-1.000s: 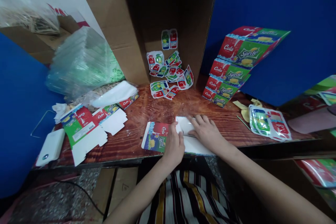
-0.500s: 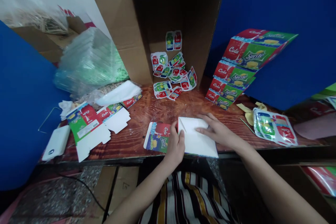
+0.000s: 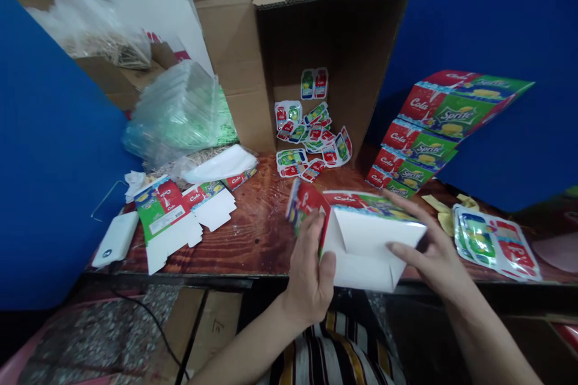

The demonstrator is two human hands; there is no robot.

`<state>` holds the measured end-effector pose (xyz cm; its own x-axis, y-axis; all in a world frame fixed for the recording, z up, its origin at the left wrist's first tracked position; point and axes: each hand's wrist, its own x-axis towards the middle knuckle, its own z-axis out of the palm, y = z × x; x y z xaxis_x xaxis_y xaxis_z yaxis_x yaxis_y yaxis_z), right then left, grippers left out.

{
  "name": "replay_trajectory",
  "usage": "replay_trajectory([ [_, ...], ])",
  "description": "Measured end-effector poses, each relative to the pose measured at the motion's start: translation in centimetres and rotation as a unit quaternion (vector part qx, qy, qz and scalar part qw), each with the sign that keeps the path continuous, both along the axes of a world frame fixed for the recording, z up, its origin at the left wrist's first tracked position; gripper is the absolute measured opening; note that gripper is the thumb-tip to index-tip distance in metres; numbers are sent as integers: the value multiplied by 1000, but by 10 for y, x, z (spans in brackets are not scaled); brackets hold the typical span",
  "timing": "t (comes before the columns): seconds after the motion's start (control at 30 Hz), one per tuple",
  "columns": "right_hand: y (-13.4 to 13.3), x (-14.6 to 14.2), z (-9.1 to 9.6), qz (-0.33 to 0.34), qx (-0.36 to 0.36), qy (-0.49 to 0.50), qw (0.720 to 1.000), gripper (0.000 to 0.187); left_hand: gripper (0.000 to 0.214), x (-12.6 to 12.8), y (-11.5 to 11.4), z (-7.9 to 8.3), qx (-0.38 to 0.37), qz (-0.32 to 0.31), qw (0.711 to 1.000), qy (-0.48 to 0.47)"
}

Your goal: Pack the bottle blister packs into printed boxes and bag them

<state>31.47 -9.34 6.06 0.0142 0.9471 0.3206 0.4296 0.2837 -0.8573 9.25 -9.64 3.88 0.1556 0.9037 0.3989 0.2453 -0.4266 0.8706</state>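
Observation:
A small printed carton (image 3: 365,246), white inside with red and green Cola and Sprite print outside, is tilted up at the table's front edge. My left hand (image 3: 311,271) grips its left end, the thumb on the near side and the fingers behind a raised printed flap. At the right end, my right hand (image 3: 433,252) holds the carton between thumb and fingers, its fingertips partly hidden behind the far side. Beyond the carton, several can-printed sachets (image 3: 311,132) lie heaped in and before a large cardboard box (image 3: 235,66).
To the right stands a stack of folded Cola and Sprite cartons (image 3: 424,138), with plastic packs (image 3: 494,243) nearer me. Flat carton blanks (image 3: 167,216) and a white power bank (image 3: 115,240) lie left. A clear plastic bag (image 3: 176,108) sits behind them.
The carton has gone from lying flattened to being lifted and opened out into a box shape. My right hand has moved to its right end. The camera view has shifted slightly.

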Motion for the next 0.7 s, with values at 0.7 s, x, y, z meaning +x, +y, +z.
replay_trajectory([
  [0.7,16,-101,-76,265,435,-408,758,48,29,-104,98,-45,-88,270,909,-304],
])
